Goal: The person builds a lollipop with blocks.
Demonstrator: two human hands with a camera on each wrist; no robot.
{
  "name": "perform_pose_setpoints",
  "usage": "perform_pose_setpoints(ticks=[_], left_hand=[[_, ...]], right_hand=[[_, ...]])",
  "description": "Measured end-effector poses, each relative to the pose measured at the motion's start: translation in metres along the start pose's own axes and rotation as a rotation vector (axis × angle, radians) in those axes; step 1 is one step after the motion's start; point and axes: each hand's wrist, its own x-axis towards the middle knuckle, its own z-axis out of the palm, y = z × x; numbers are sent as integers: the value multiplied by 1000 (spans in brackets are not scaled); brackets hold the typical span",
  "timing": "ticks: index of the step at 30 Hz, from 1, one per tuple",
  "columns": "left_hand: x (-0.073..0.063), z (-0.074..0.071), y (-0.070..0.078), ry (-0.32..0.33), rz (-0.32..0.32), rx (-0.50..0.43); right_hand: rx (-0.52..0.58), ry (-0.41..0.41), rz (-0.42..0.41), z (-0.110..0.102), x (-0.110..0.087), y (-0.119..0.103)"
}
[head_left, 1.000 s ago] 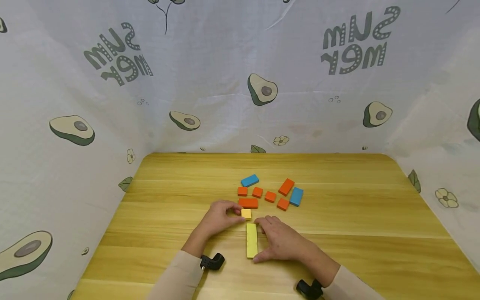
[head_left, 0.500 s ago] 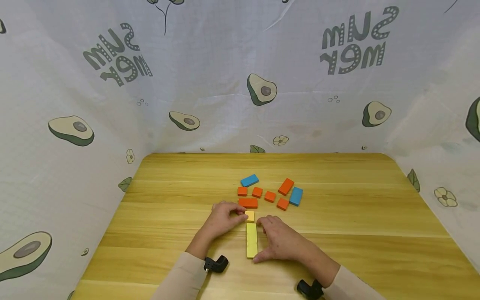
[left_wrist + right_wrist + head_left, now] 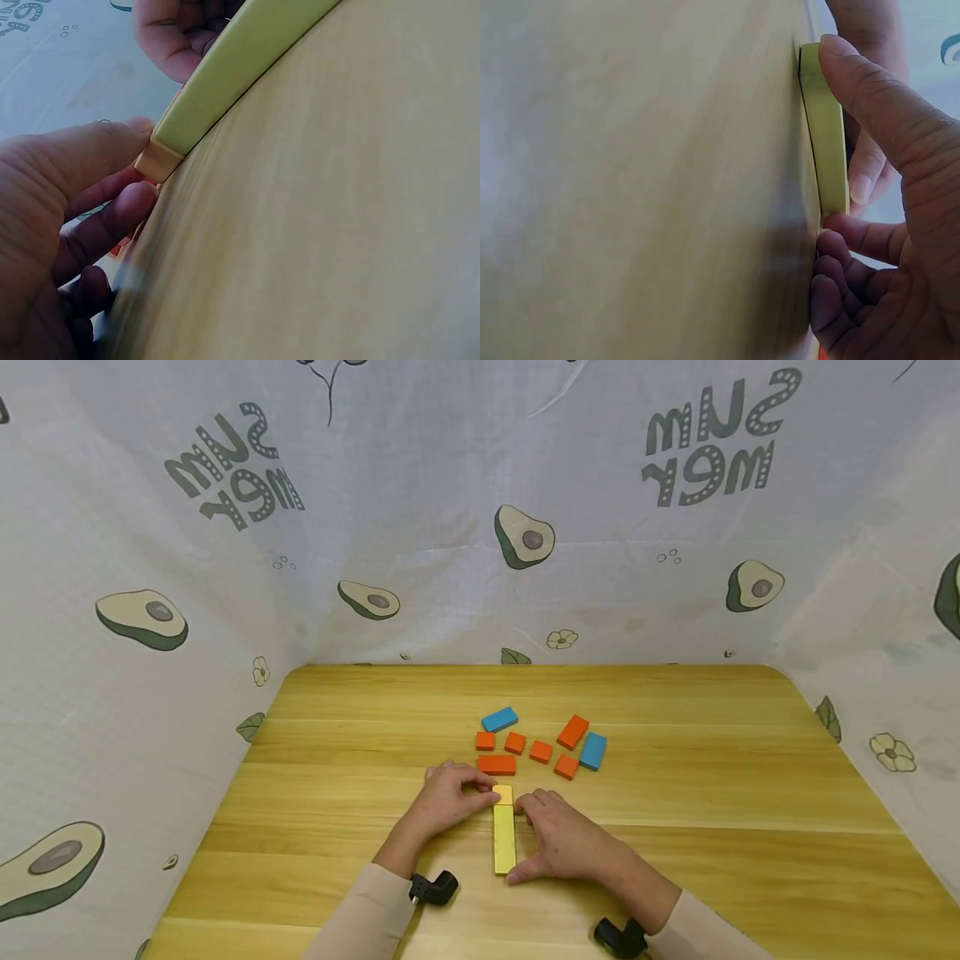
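A long yellow-green block lies flat on the wooden table, pointing away from the person. The right hand grips it by its ends, thumb at the near end and index finger by the far one; the right wrist view shows the long block between them. At its far end sits a small orange-yellow block, about as wide as the long one. The left hand pinches this piece from the left. In the left wrist view, the small block meets the long block's end face.
Just beyond lies a long red-orange block. Several small red-orange squares are spread behind it, with another long red-orange block. Two blue blocks lie at the back and right. A printed cloth surrounds the table.
The left hand has slid the small orange-yellow block to the right, into line with the long yellow-green block, and the gap between them has closed. The right hand stays in place.
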Motion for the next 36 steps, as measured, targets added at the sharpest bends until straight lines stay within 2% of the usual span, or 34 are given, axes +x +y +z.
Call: perform_pose_setpoints(ticks=[29, 33, 36], left_hand=[[1, 1, -3, -8, 14, 26], [1, 1, -3, -9, 22, 24], [0, 1, -4, -13, 34, 23]], right_hand=[[6, 13, 6, 1, 0, 0], [40, 2, 12, -1, 0, 0], [120, -31, 38, -5, 0, 3]])
